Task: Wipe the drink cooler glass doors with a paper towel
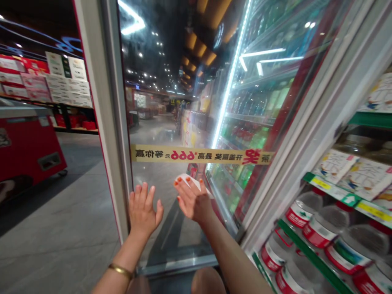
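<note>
The glass door (pixel 165 228) of a drinks fridge stands before me, with a yellow sticker strip (pixel 214 155) of mirrored lettering across it. Against the lower left of the pane lies my left hand (pixel 143 210), empty, its fingers apart and a gold bangle on the wrist. My right hand (pixel 193 201), with orange nails, holds a white cloth (pixel 181 177) flat against the glass under its stretched fingers. Most of the cloth is hidden by the hand. Both hands are just below the strip.
On the right, fridge shelves hold large water bottles (pixel 324 222) and white packs (pixel 335 165). A red chest freezer (pixel 33 143) stands to the left on the grey floor (pixel 73 212). Stacked boxes (pixel 70 85) line the back left. The door frame (pixel 105 122) rises beside my left hand.
</note>
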Action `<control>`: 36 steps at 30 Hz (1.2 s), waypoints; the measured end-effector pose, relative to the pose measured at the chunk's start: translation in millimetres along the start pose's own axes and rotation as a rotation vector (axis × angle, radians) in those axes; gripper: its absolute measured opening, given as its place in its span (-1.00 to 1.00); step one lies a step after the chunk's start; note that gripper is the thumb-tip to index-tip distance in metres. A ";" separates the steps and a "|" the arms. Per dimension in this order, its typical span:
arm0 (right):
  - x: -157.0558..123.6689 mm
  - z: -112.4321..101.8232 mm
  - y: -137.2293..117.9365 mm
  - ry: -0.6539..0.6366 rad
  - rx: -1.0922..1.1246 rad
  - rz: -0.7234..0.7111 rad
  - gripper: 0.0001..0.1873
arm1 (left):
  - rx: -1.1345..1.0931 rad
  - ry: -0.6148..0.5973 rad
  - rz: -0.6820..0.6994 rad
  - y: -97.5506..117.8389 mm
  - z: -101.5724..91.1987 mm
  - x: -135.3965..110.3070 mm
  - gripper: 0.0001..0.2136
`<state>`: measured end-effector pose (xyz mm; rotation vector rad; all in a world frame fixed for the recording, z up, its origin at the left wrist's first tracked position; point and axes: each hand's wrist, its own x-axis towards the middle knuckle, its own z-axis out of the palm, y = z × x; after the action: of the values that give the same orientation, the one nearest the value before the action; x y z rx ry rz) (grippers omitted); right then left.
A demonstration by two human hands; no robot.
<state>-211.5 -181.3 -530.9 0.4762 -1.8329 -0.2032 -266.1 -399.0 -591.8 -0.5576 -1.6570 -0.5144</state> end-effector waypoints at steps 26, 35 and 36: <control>-23.3 4.4 34.0 0.210 -0.120 0.545 -0.20 | -0.034 -0.025 0.033 36.2 3.8 33.5 -0.12; -95.0 -0.6 79.5 0.245 -0.210 0.814 -0.24 | 0.048 0.015 0.076 73.2 24.8 81.0 -0.22; -86.8 -4.1 88.0 0.251 -0.202 0.862 -0.25 | 0.059 0.017 0.079 71.8 24.1 80.5 -0.22</control>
<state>-205.6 -65.0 -572.7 -0.4267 -1.5964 0.2515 -250.8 -322.0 -514.1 -0.5718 -1.6217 -0.4102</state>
